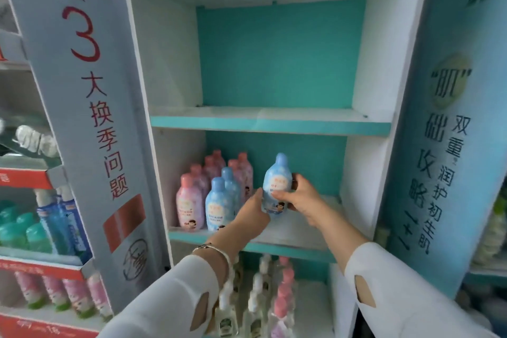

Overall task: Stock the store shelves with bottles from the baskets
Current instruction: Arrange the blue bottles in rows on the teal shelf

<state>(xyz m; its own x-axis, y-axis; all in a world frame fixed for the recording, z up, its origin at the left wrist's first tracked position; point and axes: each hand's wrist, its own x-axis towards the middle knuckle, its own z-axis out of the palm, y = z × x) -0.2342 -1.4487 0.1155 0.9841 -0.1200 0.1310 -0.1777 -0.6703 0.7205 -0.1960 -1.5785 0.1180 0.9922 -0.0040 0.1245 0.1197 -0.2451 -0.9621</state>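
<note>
A blue bottle [277,181] with a rounded blue cap stands upright on the middle shelf [290,244], held between both hands. My left hand [252,214] grips its lower left side. My right hand [300,196] wraps its right side, thumb across the label. To its left on the same shelf stand two blue bottles [219,204] and several pink bottles [189,204] in rows. No basket is in view.
The shelf above [269,121] is bare, with a teal back panel. The shelf below holds pink and white bottles [282,296]. A grey printed side panel [90,118] flanks the unit on the left, a blue one [441,145] on the right. Neighbouring racks hold other bottles [55,217].
</note>
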